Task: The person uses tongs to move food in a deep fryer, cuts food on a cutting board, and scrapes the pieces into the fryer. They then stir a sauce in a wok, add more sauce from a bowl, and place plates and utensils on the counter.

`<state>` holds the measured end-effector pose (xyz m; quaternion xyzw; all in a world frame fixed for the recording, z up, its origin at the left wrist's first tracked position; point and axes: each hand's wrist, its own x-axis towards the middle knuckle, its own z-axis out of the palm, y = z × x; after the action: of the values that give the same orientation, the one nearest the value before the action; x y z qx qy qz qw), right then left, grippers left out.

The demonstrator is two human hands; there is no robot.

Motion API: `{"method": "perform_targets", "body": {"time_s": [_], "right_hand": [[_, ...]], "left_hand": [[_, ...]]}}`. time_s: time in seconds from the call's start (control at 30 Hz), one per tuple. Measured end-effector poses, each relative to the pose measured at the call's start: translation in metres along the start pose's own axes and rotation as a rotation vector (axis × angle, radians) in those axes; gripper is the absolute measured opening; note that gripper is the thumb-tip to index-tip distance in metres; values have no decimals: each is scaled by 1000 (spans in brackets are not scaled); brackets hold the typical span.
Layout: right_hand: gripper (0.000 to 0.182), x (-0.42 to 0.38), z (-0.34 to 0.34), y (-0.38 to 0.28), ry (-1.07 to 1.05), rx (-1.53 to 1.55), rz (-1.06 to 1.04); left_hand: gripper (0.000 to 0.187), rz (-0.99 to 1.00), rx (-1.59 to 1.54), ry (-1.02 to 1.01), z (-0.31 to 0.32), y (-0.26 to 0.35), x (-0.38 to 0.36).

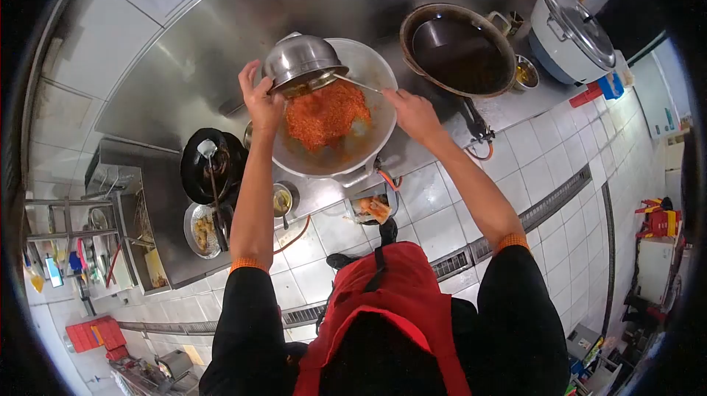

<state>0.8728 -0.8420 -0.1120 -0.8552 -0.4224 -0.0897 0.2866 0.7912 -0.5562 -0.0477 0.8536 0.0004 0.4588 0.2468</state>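
My left hand (263, 100) grips the rim of a shiny metal bowl (298, 59), which is tipped over a large pale metal wok (382, 72). Beneath the bowl's mouth, a heap of orange-red minced or grated food (324, 118) lies in the wok. Between the fingers of my right hand (414, 114) is the thin handle of a spoon (359, 85). Its far end reaches the bowl's mouth, and the spoon's head is hidden there. What is left inside the bowl is mostly out of sight.
A big pot of dark liquid (464, 54) stands right of the wok, near a white rice cooker (567, 35) and a small metal cup (525, 73). Leftward are a black wok (193, 175), a colander (199, 238) and a small bowl (283, 197). An orange hose (389, 179) hangs at the counter's front.
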Motion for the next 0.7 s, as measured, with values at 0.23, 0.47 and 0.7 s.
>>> {"method": "perform_targets", "body": {"time_s": [0.23,0.47,0.7], "right_hand": [[37,15,21,-26,-9,138,308],[26,-4,-30,-17,-252,408,199],[40,20,-23,-40,80,-59,171]], "left_hand": [[9,25,-6,143,13,5,9],[9,-86,76,227,-10,-6,8],[10,-115,21,221,-8,8,13]]}}
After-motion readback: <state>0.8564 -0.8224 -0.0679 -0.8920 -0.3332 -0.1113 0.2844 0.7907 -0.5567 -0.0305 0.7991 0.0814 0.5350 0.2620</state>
